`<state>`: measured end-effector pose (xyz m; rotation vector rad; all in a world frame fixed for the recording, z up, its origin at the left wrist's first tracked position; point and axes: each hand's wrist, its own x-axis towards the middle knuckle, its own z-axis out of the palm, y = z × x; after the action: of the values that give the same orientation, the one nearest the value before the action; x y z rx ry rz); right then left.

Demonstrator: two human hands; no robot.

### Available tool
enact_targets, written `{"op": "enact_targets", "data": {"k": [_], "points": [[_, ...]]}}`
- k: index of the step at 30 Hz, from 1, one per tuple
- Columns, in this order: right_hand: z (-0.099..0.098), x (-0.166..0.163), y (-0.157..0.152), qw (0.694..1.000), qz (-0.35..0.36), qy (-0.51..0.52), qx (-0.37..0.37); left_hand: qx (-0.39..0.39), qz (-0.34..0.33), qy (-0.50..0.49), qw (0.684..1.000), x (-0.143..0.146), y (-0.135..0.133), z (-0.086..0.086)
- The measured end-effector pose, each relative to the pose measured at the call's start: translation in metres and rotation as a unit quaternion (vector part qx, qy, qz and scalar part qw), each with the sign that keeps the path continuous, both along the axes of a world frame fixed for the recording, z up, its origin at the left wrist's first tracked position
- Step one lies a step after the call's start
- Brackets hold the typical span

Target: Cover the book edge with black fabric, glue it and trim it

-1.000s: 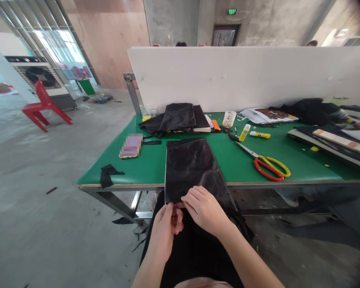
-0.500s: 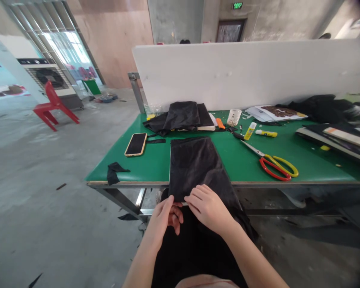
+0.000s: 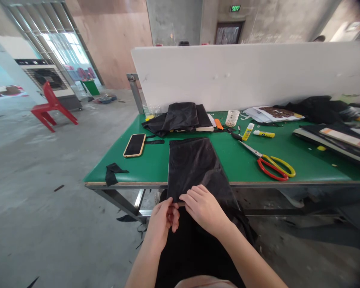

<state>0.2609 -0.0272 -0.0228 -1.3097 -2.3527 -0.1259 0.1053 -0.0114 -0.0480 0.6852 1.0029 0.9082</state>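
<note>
A: Where does the black sheet lie against the grip?

B: Its far part rests on the green table, and its near end juts over the table's front toward the lap. The left hand pinches the near left corner, thumb on top, its other fingers curled loosely below. The right hand pinches the near edge just beside it, and a pale strip shows along that edge between them

A: What's around, and what blocks what?

B: The right hand hides part of the near edge. A heap of black cloth sits just beyond the sheet's far end, with a white panel behind it. The phone lies to the left, the scissors to the right, handles toward the person

A: And the count?

B: Two hands on one sheet, one phone, one pair of scissors, one clear cup, two glue sticks near each other, and one red chair on the floor, well apart
</note>
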Motion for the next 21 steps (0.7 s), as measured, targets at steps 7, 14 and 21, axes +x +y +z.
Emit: {"op": "enact_targets", "data": {"k": [7,14,21], "points": [[-0.002,-0.004,0.005,0.999,0.015,-0.033,-0.003,0.052,-0.003,0.06,0.997,0.0,-0.003,-0.001],[0.005,0.004,0.001,1.0,0.007,-0.008,-0.008,-0.02,0.013,-0.041,0.999,0.0,-0.003,0.004],[0.006,0.01,0.002,0.999,0.002,-0.041,0.002,-0.034,0.017,-0.061,0.997,0.003,-0.004,0.004]]}}
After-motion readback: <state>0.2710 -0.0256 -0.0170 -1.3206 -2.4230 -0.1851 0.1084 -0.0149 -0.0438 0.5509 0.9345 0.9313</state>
